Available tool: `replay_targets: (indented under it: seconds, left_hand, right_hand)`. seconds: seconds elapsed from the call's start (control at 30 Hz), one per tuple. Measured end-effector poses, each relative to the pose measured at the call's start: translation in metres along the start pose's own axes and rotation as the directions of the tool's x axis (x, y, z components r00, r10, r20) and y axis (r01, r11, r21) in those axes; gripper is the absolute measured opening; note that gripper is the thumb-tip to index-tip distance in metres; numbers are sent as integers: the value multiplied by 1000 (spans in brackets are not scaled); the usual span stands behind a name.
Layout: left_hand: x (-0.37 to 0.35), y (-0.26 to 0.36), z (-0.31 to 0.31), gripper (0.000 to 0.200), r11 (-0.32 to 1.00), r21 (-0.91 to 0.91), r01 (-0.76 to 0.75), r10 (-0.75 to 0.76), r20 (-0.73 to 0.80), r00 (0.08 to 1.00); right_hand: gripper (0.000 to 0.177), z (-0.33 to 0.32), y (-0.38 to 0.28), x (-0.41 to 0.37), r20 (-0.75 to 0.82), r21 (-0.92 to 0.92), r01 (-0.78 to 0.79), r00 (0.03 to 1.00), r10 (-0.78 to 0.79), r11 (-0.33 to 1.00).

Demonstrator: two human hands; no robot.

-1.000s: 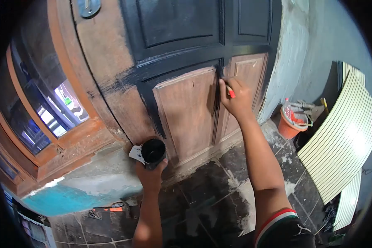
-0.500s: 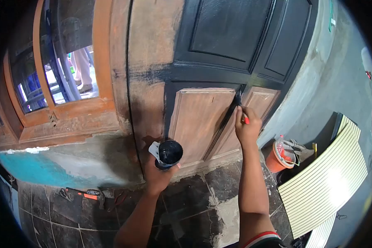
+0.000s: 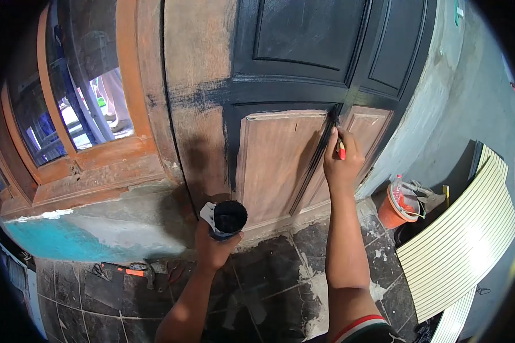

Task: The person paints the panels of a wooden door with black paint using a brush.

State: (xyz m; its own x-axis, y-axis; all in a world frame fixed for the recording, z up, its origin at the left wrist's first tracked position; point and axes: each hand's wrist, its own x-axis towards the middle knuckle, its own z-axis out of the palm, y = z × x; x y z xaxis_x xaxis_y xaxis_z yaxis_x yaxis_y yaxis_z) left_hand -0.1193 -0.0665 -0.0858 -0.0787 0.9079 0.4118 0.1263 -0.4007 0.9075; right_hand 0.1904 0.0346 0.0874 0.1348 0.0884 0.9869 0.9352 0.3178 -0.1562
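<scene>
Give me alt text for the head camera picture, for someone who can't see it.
The person's right hand holds a red-handled paintbrush against the groove beside an unpainted brown panel of a wooden door, whose upper part is already black. The left hand holds a cup of black paint lower down, above a tiled floor.

A single head-worn, wide-angle camera looks forward and down, close to a door (image 3: pixel 280 166). The tiled floor (image 3: pixel 269 280) fills the lower frame.
</scene>
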Motion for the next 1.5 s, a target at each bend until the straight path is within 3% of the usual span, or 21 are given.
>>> replay_targets:
  seconds: [0.13, 0.23, 0.33, 0.5, 0.6, 0.8, 1.0, 1.1, 1.23, 1.33, 1.37, 1.5]
  left_hand:
    - [0, 19, -1, 80, 997, 57, -57, 58, -12, 998]
    - [1, 9, -1, 79, 998, 33, -57, 57, 23, 998]
    - [0, 8, 1, 78, 999, -16, -28, 28, 20, 999]
    - [2, 17, 0, 76, 997, 1, -71, 71, 26, 997]
    - [2, 19, 1, 75, 997, 27, -66, 65, 12, 998]
    - [2, 13, 3, 75, 997, -19, -81, 81, 2, 997]
    - [0, 12, 5, 76, 998, -7, -61, 61, -7, 998]
    - [-1, -5, 6, 77, 999, 3, -54, 54, 10, 998]
    - [1, 5, 5, 76, 997, -20, -78, 78, -20, 997]
    - [1, -3, 3, 77, 997, 9, -81, 82, -20, 996]
    - [1, -3, 3, 77, 998, 8, -65, 65, -6, 998]
    - [0, 4, 3, 78, 1000, 15, -24, 24, 25, 999]
  right_hand:
    - [12, -7, -9, 10, -39, 10, -16, 999, 16, 1000]
    - [14, -1, 4, 5, 114, -14, -112, 987, 113, 994]
    - [16, -2, 4, -3, 165, -36, -129, 977, 133, 991]
    - [18, -7, -3, 17, 42, 19, -68, 997, 67, 998]
    - [17, -6, -6, 17, 88, -60, -17, 996, 22, 998]
    - [18, -9, -4, 24, 63, 25, -136, 989, 134, 990]
    - [19, -11, -6, 28, 50, 42, -75, 996, 73, 996]
    - [19, -8, 2, 5, 203, -57, -161, 964, 170, 985]
    - [19, -14, 10, -8, 443, -94, -149, 879, 175, 984]
    - [19, -25, -6, 12, 241, 35, -164, 959, 151, 986]
    - [17, -23, -9, 16, 131, 104, -97, 988, 83, 990]
    - [14, -12, 12, -11, 143, -50, -10, 990, 17, 999]
